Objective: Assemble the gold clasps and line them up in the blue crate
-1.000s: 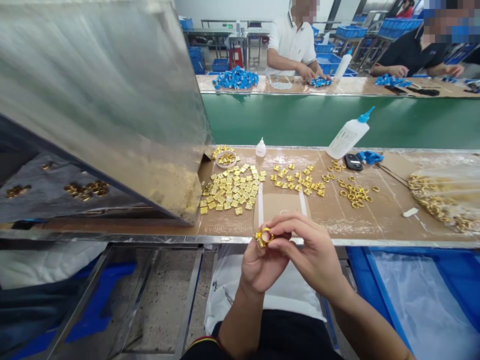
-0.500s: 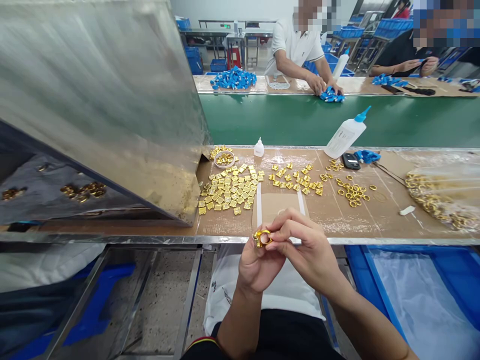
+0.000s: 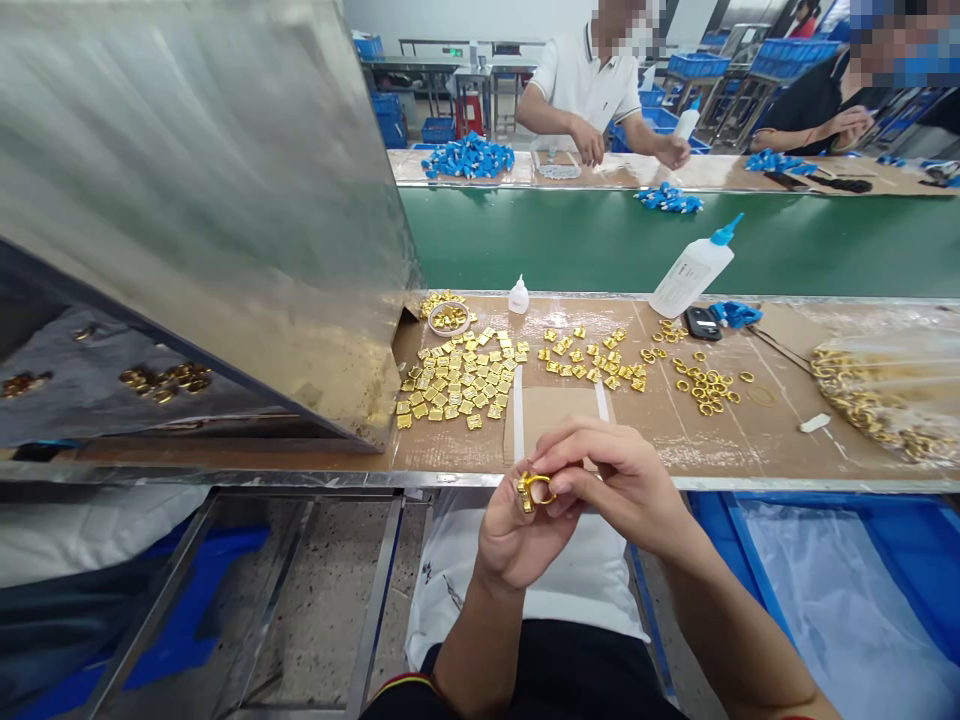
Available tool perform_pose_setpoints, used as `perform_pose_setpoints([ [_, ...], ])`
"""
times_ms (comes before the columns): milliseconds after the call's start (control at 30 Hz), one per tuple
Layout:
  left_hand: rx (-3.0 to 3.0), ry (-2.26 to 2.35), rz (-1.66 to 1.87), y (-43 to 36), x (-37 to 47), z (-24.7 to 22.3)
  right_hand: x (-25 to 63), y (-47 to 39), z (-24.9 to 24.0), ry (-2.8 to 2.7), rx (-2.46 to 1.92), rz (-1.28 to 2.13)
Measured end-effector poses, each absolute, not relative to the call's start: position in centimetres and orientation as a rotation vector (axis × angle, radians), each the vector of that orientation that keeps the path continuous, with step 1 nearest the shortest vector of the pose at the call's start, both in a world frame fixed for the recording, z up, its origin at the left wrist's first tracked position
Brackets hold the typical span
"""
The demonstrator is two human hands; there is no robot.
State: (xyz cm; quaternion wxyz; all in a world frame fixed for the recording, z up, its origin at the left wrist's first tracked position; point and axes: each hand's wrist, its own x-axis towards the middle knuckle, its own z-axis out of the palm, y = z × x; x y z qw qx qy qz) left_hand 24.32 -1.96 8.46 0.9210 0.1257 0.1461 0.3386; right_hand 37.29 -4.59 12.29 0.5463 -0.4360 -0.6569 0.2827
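Note:
Just past the front edge of the bench, both hands meet around a gold ring with a square top piece. My left hand is closed, pinching the square end. My right hand is also closed, its fingertips on the ring's band. Beyond them, flat square gold pieces lie spread at the left. Small gold pieces sit in the middle, and loose gold ring bands are at the right. A cardboard sheet with white tape strips lies in front of the hands.
A large metal panel slopes up at the left. A small white bottle and a bigger blue-tipped bottle stand near the green belt. A bag of gold rings lies right. Across the belt, a co-worker works.
My hands have shifted the ring slightly right and down, and my right fingers have moved over its top. The co-worker opposite has let go of the blue pieces and drawn both hands back.

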Motion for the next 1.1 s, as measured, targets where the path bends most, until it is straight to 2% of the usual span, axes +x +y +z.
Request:
perform_pose_setpoints([
  [400, 0.179, 0.202, 0.615, -2.65, 24.75, 8.04, 36.94, -5.44, 13.21, -1.717, -1.091, 0.417],
  [1100, 0.146, 0.274, 0.642, -2.34, 25.10, 8.71, 37.01, -5.35, 12.89, -1.693, -1.127, 0.452],
])
